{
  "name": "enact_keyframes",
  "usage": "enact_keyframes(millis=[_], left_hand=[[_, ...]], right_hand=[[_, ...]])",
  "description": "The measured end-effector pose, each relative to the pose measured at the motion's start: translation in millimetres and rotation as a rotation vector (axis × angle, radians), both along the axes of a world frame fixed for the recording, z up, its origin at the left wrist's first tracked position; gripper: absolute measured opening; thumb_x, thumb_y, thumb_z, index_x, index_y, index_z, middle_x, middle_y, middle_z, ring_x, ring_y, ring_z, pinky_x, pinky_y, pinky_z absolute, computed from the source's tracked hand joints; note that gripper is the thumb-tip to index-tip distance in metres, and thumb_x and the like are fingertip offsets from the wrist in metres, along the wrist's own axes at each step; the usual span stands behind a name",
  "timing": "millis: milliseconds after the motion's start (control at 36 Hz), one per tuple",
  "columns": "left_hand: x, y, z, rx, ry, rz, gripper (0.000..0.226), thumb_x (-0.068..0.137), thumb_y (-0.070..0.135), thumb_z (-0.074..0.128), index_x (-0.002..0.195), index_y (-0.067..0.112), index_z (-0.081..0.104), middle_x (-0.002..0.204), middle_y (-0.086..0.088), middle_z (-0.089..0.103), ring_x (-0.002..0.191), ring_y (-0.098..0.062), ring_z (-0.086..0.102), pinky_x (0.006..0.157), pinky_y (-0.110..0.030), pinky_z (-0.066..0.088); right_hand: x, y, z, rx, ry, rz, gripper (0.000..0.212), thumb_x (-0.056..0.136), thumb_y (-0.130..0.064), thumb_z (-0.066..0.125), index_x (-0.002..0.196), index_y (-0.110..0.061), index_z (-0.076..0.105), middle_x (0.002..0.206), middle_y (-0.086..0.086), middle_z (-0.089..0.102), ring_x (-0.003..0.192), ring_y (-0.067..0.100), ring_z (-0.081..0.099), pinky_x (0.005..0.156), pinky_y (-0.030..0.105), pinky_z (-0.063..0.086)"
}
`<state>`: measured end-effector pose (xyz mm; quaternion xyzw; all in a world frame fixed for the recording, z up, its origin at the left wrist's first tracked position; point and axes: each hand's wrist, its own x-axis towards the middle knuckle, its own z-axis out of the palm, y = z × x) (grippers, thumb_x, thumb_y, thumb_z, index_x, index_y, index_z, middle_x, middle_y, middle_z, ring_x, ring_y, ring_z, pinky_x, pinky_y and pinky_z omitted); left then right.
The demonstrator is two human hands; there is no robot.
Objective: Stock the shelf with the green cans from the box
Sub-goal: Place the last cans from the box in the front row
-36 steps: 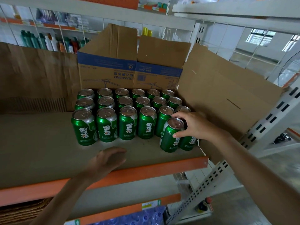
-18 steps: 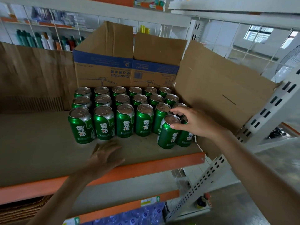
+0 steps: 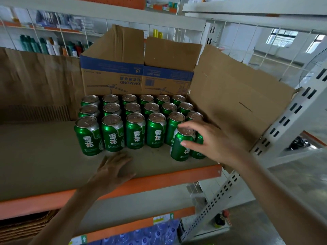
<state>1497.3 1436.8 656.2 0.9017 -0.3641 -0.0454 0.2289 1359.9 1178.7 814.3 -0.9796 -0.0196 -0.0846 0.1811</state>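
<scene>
Reaching in from the right, the right-hand grip (image 3: 212, 140) held a front can (image 3: 177, 149) near the right end of the shelf (image 3: 44, 152), close to its orange front edge. The thumb (image 3: 184, 143) pressed the can's green side while the fingers spread over the far rim of its silver top. A second can (image 3: 199, 152) stood touching it on the right, half hidden under the palm.

The left-hand grip (image 3: 113, 170) lay open and palm down on the shelf just inside the front edge, fingers fairly straight, holding nothing. It sat apart from the cans, below the middle of the front row.

The other green cans (image 3: 134, 131) stood upright in three rows of six, packed side to side, toward the back right of the shelf. Each front label bore two large white Chinese characters, 雪花, with a line of small print beneath that was too fine to read.

Directly behind the rows stood an opened cardboard box (image 3: 115, 50), flaps up, with one wide flap leaning out to the right. A blue band ran across it, and below that the word "DIAMOND" was printed upside down beside more Chinese characters and a line drawing of a ceiling fan.
</scene>
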Motion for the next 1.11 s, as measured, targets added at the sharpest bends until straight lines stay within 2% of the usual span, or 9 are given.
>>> enact_keyframes(millis=[194, 333, 500, 583, 667, 806, 917, 1000, 1111], left_hand=[[-3, 0, 2, 0.052, -0.020, 0.036, 0.124, 0.047, 0.097, -0.006, 0.141, 0.028, 0.037, 0.152, 0.007, 0.027, 0.142, -0.008, 0.015, 0.115, -0.031, 0.002], [-16, 0, 7, 0.118, -0.064, 0.081, 0.098, 0.059, 0.076, 0.002, 0.143, 0.034, 0.027, 0.155, 0.011, 0.017, 0.143, -0.007, 0.010, 0.115, -0.030, -0.002], [-23, 3, 3, 0.137, -0.123, 0.101, 0.091, 0.065, 0.065, -0.001, 0.143, 0.031, 0.031, 0.154, 0.008, 0.022, 0.143, -0.010, 0.017, 0.116, -0.035, 0.004], [-27, 5, 2, 0.142, -0.176, 0.115, 0.077, 0.077, 0.057, 0.010, 0.136, 0.023, 0.046, 0.145, -0.001, 0.042, 0.135, -0.020, 0.037, 0.111, -0.046, 0.023], [-33, 3, 2, 0.099, -0.257, 0.163, 0.052, 0.083, 0.041, 0.035, 0.112, 0.013, 0.068, 0.115, -0.010, 0.067, 0.103, -0.029, 0.065, 0.085, -0.055, 0.048], [-37, 2, -2, 0.098, -0.236, 0.178, 0.054, 0.085, 0.043, 0.032, 0.115, 0.015, 0.066, 0.121, -0.009, 0.064, 0.110, -0.030, 0.062, 0.091, -0.051, 0.045], [-40, 0, 2, 0.030, -0.142, 0.252, 0.086, 0.077, 0.073, 0.010, 0.129, 0.021, 0.056, 0.139, -0.002, 0.050, 0.131, -0.021, 0.043, 0.109, -0.040, 0.027], [-40, -1, 1, 0.009, -0.143, 0.257, 0.098, 0.075, 0.080, 0.001, 0.129, 0.020, 0.056, 0.140, -0.003, 0.049, 0.132, -0.022, 0.042, 0.110, -0.040, 0.027], [-44, -6, 13, 0.012, -0.087, 0.234, 0.092, 0.070, 0.073, 0.009, 0.136, 0.021, 0.046, 0.147, -0.003, 0.039, 0.137, -0.020, 0.034, 0.112, -0.036, 0.023]], right_hand=[[-7, 27, -44, 0.038, 0.141, 0.070, 0.052, 0.090, -0.044, 0.055, 0.138, -0.031, 0.040, 0.142, -0.013, 0.041, 0.126, 0.001, 0.040, 0.101, 0.018, 0.032], [0, 37, -82, 0.016, 0.216, 0.056, 0.054, 0.091, -0.048, 0.052, 0.140, -0.030, 0.037, 0.144, -0.010, 0.038, 0.129, 0.007, 0.040, 0.102, 0.026, 0.036], [4, 49, -114, 0.007, 0.178, 0.049, 0.057, 0.093, -0.048, 0.047, 0.143, -0.022, 0.036, 0.146, -0.003, 0.039, 0.133, 0.015, 0.036, 0.106, 0.028, 0.028], [3, 54, -131, -0.014, 0.127, 0.036, 0.083, 0.082, -0.072, 0.016, 0.142, -0.019, 0.039, 0.149, 0.002, 0.035, 0.139, 0.017, 0.029, 0.111, 0.032, 0.021], [3, 56, -147, 0.010, 0.021, 0.008, 0.101, 0.076, -0.078, -0.002, 0.134, -0.014, 0.050, 0.141, 0.008, 0.046, 0.133, 0.024, 0.040, 0.108, 0.038, 0.028], [-2, 52, -131, 0.052, -0.130, 0.005, 0.058, 0.088, -0.052, 0.035, 0.123, -0.014, 0.059, 0.127, 0.007, 0.058, 0.117, 0.023, 0.055, 0.098, 0.036, 0.042], [7, 24, -83, 0.097, -0.469, -0.039, 0.036, 0.089, -0.037, 0.048, 0.109, -0.011, 0.065, 0.109, 0.004, 0.067, 0.100, 0.019, 0.063, 0.086, 0.037, 0.052], [18, -2, -48, 0.013, -0.529, -0.126, 0.035, 0.084, -0.034, 0.059, 0.108, -0.009, 0.064, 0.105, 0.007, 0.067, 0.098, 0.024, 0.063, 0.081, 0.037, 0.051], [33, -28, -36, -0.111, -0.309, -0.200, 0.054, 0.081, -0.042, 0.069, 0.124, -0.012, 0.056, 0.122, 0.005, 0.062, 0.114, 0.023, 0.056, 0.089, 0.034, 0.043]])
